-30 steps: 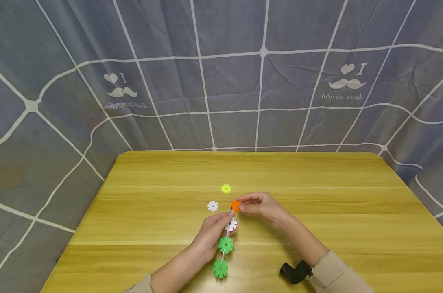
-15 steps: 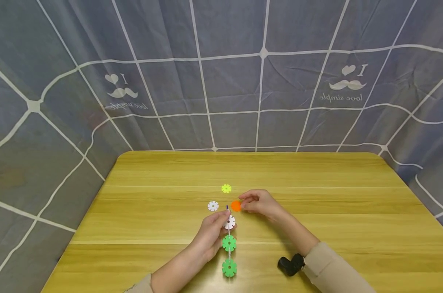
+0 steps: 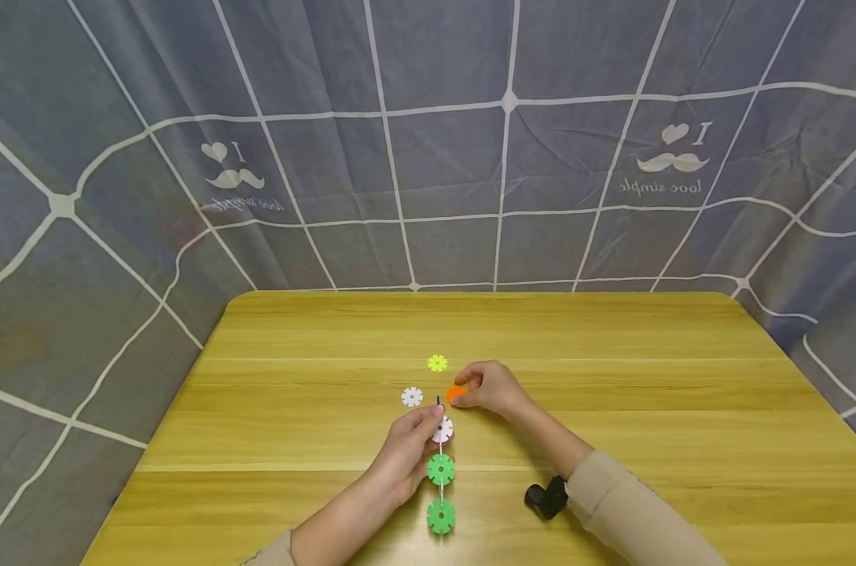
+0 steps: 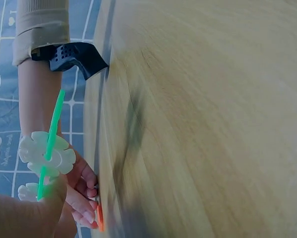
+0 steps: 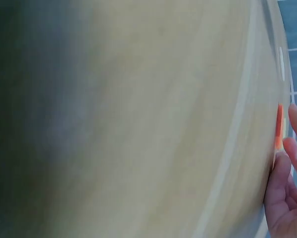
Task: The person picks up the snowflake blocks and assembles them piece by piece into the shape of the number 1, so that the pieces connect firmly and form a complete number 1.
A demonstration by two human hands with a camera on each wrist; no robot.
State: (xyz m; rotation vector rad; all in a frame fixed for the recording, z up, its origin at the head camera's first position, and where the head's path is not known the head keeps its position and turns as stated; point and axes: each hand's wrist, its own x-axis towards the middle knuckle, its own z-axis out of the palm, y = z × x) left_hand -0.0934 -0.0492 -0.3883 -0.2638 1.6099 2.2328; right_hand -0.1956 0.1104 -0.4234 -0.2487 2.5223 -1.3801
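On table (image 3: 633,362), right hand (image 3: 498,390) touching orange disc (image 3: 454,391)

Beige sleeves (image 3: 640,507), the right cuff (image 3: 592,489) folded; a black, angular wrist mount (image 3: 555,495), apparently perforated.

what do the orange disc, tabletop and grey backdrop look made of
Orange disc: probably plastic, fairly matte, judging by its flat, even colour. Tabletop: wood or wood-look laminate, showing grain and a faint sheen. Grey backdrop: likely matte fabric, since it creases and hangs in folds.
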